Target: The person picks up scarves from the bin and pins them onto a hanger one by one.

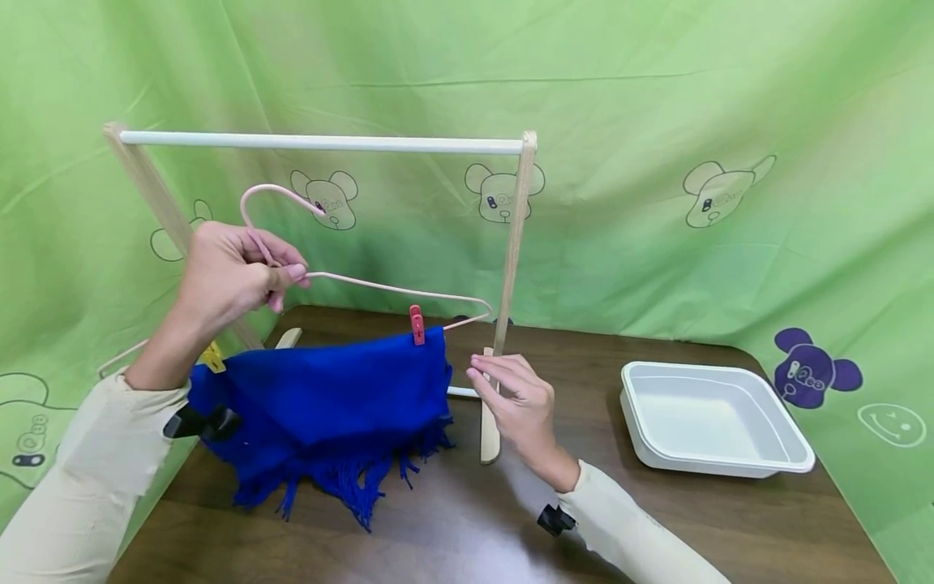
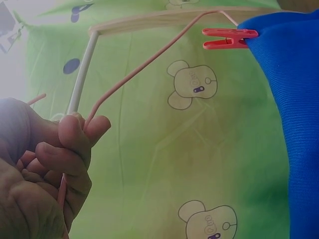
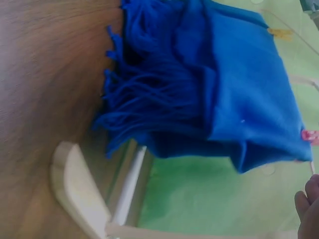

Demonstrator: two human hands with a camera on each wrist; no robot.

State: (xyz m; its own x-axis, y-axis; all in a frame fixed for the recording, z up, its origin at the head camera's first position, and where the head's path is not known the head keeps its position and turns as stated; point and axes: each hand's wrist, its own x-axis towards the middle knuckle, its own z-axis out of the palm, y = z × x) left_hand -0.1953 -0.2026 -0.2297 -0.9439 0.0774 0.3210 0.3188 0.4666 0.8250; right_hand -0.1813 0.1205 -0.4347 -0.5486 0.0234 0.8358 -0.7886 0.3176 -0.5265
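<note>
The left hand (image 1: 237,272) grips the pink hanger (image 1: 379,285) by its neck, so the blue scarf (image 1: 328,405) (pinned on with a red clip (image 1: 417,324)) hangs above the desk (image 1: 511,519). The right hand (image 1: 514,401) rests open beside the scarf.

I counted one pink wire hanger (image 1: 379,285), one blue fringed scarf (image 1: 328,405), two pegs, a red one (image 1: 417,324) and a yellow one (image 1: 212,357), one wooden rack (image 1: 321,143), and one white tray (image 1: 711,418) at three o'clock.
</note>
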